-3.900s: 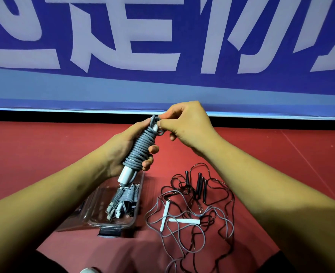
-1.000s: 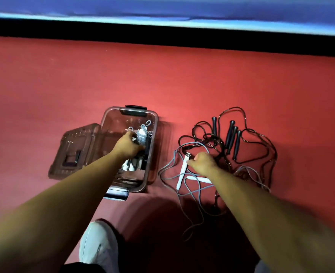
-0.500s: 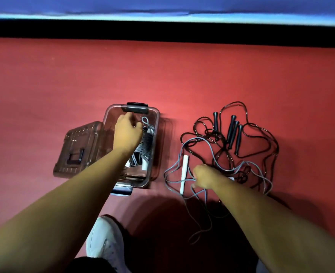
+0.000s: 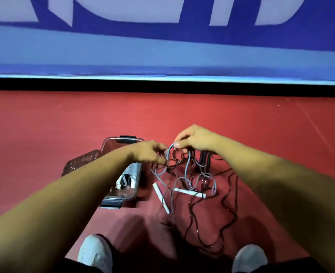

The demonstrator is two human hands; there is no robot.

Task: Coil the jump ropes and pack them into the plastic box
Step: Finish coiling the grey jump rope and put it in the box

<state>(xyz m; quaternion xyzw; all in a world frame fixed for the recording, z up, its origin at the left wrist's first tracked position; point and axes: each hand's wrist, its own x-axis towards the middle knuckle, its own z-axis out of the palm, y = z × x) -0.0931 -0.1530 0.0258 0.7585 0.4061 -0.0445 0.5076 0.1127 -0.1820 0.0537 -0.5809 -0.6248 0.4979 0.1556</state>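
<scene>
A grey jump rope (image 4: 186, 170) with two white handles (image 4: 190, 193) is lifted off the red floor. My right hand (image 4: 194, 139) pinches a loop of its cord at the top. My left hand (image 4: 148, 153) pinches the same cord just to the left. The white handles dangle below, over a tangle of black jump ropes (image 4: 221, 203). The clear plastic box (image 4: 123, 196) stands on the floor under my left forearm, with coiled grey ropes (image 4: 131, 174) inside it.
The box's lid (image 4: 79, 162) lies open to the left of the box. My two white shoes (image 4: 95, 255) show at the bottom edge. A blue banner wall (image 4: 162, 46) with a black base strip runs along the far side of the floor.
My left hand left the box, where the coiled rope now lies, and joined the right hand. Both hands raised the grey rope off the floor. The camera tilted up.
</scene>
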